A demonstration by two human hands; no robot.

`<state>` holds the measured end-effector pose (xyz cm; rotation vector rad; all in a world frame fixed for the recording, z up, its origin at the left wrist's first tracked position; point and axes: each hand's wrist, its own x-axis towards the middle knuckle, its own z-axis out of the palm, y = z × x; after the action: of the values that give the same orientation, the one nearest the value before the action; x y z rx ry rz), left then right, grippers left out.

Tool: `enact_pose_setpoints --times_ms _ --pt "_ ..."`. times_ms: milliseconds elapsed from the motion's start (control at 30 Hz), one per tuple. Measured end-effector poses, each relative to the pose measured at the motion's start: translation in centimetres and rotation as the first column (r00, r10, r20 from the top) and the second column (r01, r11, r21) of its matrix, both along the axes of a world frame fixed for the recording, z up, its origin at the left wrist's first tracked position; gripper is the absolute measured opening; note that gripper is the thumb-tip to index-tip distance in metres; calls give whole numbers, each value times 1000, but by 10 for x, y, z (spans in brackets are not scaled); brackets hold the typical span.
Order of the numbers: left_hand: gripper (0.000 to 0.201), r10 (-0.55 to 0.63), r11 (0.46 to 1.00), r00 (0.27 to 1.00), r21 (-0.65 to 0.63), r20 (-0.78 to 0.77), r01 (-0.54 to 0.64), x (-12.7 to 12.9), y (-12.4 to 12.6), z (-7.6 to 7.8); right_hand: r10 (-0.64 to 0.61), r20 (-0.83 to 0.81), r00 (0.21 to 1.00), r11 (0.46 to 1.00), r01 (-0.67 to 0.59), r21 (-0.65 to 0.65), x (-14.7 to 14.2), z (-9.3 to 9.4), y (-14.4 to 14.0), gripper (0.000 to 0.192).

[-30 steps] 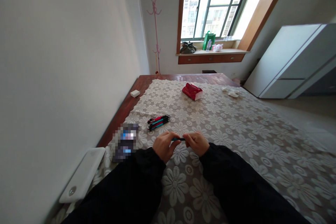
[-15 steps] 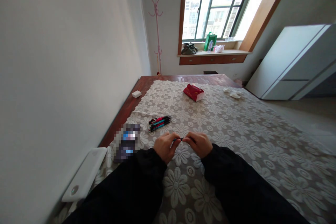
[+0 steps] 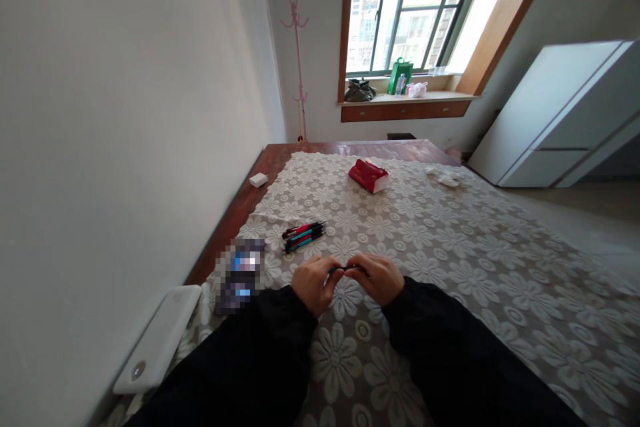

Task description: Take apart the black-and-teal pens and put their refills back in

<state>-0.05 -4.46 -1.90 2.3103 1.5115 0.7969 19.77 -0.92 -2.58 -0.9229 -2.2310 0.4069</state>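
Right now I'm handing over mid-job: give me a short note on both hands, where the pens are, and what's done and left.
Left hand and right hand: both pinch one pen between them, just above the lace tablecloth.
Pile of pens: lying beyond the left hand, red and teal barrels.
Done: cannot tell from this view.
Left: the held pen is still in hand; the pile lies untouched.

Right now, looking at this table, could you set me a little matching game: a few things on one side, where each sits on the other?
Things:
1. pen
2. bundle of pens
3. red book
4. green bag

Places:
A. on the window sill
B. far end of the lace cloth
C. between the left hand and right hand
D. on the cloth, just beyond the hands

Pairs: 1-C, 2-D, 3-B, 4-A
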Motion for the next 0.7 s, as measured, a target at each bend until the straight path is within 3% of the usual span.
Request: enact_pose_setpoints --times_ms 133,300,400,533,700 --pt "17 -25 1000 999 -11 31 25 0 -1 1 46 7 999 999 -46 29 0 0 -3 18" --pt "11 -24 999 999 -26 34 25 0 -3 0 -21 22 1000 1000 21 -4 -1 -5 -6 22" --pt "14 -43 998 999 -43 13 43 0 -2 1 53 55 997 998 -54 13 -2 -4 -5 16" --pt "15 -43 997 997 -58 67 47 0 -2 1 76 91 993 997 -78 27 -2 -3 -5 30" --pt "10 -61 994 995 -81 72 67 -1 -2 -2 56 145 988 997 -49 -54 -3 -12 -6 44"
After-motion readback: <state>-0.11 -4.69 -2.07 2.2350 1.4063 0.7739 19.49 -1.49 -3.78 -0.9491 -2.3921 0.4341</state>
